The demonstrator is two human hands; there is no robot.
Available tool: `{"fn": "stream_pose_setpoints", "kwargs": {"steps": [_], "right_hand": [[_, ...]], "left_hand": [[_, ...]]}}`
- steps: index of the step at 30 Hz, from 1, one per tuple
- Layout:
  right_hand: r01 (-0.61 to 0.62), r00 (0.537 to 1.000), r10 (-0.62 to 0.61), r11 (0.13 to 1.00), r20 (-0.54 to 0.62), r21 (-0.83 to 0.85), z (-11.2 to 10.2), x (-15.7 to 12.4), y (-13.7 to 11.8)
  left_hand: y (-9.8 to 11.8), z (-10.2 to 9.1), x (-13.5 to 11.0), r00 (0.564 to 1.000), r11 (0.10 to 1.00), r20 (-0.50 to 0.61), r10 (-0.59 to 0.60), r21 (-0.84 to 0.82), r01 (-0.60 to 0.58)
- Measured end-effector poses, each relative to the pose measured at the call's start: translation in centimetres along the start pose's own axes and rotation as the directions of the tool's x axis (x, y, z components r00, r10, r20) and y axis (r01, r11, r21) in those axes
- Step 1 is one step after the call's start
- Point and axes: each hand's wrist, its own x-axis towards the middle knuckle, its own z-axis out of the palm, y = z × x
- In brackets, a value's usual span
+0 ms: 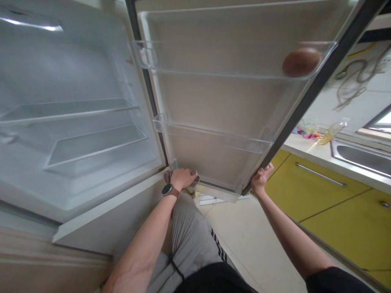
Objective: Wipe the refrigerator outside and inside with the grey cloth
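Observation:
An open refrigerator door point(214, 97) stands in front of me, with clear shelves across its inner side. My left hand point(182, 179), a watch on its wrist, is closed on a crumpled brown cloth point(168, 176) at the lowest door shelf point(218, 190), close to the hinge side. Parts of the cloth show on both sides of the hand; the rest is hidden beneath it. On the right, the fingers of my right hand point(261, 179) wrap around the door's lower outer edge. A round reddish-brown item point(301, 62) sits at the right end of the top door shelf.
To the left is the lit refrigerator interior with glass shelves point(97, 144). Yellow cabinets point(330, 199), a counter with a clear bottle of yellow liquid point(331, 133), and a metal sink point(363, 158) stand at the right. Cables point(356, 77) hang above the counter. Pale floor point(241, 228) lies below.

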Motion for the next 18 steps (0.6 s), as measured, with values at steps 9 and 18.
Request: {"fn": "stream_pose_setpoints", "kwargs": {"steps": [9,18], "right_hand": [[0.044,0.999,-0.044,0.999,0.009,0.002,0.2,0.1,-0.7],[0.078,0.997,-0.078,0.997,0.014,-0.013,-0.2,-0.6,-1.4]], "left_hand": [[4.8,0.1,-0.2,0.989,0.991,0.071,0.133,-0.022,-0.131],[14.9,2.1,-3.0,0.922,0.917,-0.005,0.387,-0.105,-0.386]]}}
